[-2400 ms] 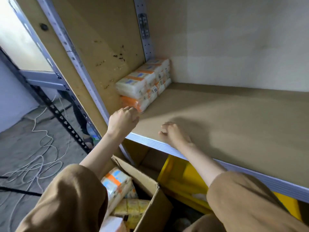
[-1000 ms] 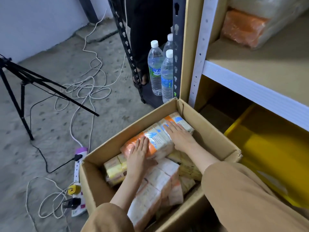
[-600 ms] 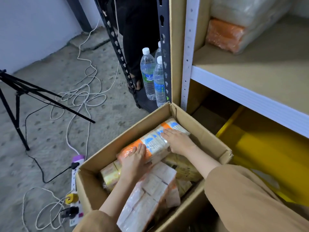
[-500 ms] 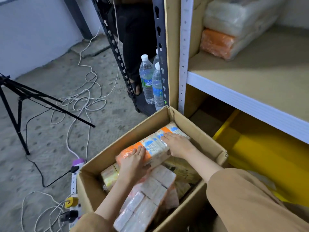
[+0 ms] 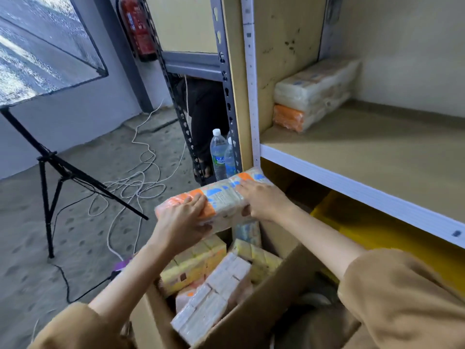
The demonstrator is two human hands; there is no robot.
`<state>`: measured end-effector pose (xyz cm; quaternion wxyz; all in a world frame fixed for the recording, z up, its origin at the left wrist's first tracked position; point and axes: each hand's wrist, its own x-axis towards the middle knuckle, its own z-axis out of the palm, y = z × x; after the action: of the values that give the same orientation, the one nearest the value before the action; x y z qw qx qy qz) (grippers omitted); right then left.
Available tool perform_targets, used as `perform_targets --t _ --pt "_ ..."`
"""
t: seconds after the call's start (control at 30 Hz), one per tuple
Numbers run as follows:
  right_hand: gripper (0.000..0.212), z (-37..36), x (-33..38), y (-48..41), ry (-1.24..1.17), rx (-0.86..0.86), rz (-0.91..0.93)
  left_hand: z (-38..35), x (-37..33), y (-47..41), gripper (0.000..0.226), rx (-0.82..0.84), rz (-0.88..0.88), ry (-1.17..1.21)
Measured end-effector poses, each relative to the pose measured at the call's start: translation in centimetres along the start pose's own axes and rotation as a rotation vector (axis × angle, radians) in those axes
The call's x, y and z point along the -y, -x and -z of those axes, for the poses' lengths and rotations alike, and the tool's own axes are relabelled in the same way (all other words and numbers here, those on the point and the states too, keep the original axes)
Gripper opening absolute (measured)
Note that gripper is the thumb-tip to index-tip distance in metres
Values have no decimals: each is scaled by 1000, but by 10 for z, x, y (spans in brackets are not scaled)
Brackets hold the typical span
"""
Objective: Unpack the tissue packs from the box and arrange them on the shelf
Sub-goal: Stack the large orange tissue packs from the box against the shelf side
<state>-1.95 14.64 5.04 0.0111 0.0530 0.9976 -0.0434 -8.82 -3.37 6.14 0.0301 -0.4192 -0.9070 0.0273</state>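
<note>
Beside shelf point(image 5: 364, 147) at right, above box point(image 5: 251, 321), left hand point(image 5: 181, 220) and right hand point(image 5: 261, 200) grasp one orange, white and blue tissue pack point(image 5: 224, 200).

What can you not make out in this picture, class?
- Head view: print on the tissue pack, motion-blurred and partly covered by the left hand and right hand.
- Head view: packs deeper in the box, hidden by the top layer and forearms.
- Head view: right end of the shelf, cut off by the frame edge.

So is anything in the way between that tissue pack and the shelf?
Nothing lies on the near part of the shelf. The stacked packs sit far back. Only its front edge sits just above the tissue pack.
</note>
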Motion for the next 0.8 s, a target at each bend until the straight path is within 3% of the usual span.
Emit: perform_targets --t 0.13,0.33,0.8 --pt "57 47 -13 28 51 -123 -60 47 -24 -2 62 -154 -32 -18" --pt "65 96 -64 81 115 -222 -219 88 -89 -28 71 -222 -114 62" --pt "71 70 -196 167 108 -73 -553 50 -247 -97 66 -128 -343 250"
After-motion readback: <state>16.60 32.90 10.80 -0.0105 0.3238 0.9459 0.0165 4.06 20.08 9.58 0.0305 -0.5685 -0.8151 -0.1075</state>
